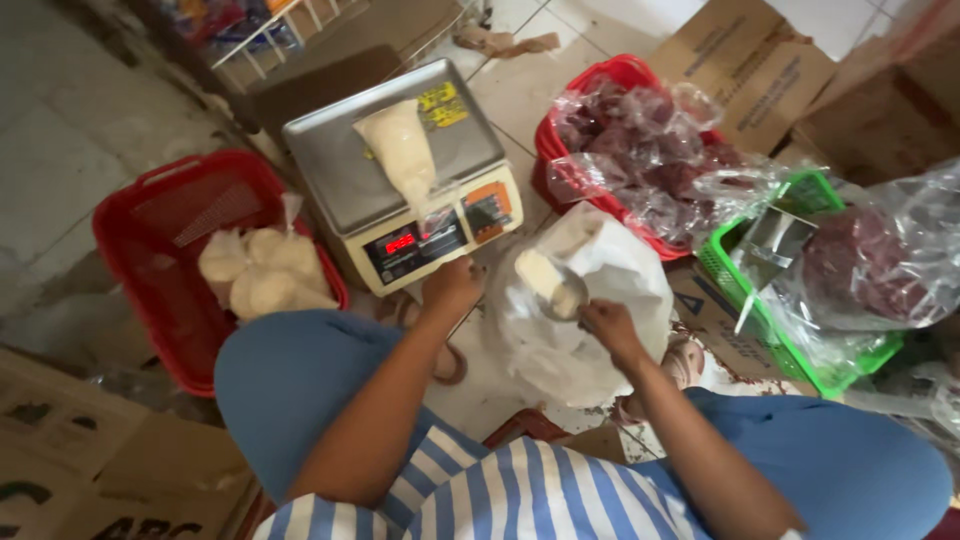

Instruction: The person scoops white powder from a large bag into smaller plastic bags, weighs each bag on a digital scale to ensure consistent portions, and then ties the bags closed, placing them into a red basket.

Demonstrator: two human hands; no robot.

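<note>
On the floor ahead, a digital scale (400,180) carries a clear bag of white powder (400,150) on its steel tray. The left hand (452,288) rests at the scale's near edge; I cannot tell its spread. Just right, the right hand (612,328) grips a metal scoop (553,287) heaped with powder over a white sack (590,310). Far left, a red basket (170,240) holds filled bags (265,272).

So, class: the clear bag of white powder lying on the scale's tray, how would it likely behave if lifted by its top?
The bag of white powder would probably sag and change shape, since thin film holds loose filling. It lies flat on the scale, so rolling seems unlikely. Its neck looks untied, so it might spill.
</note>
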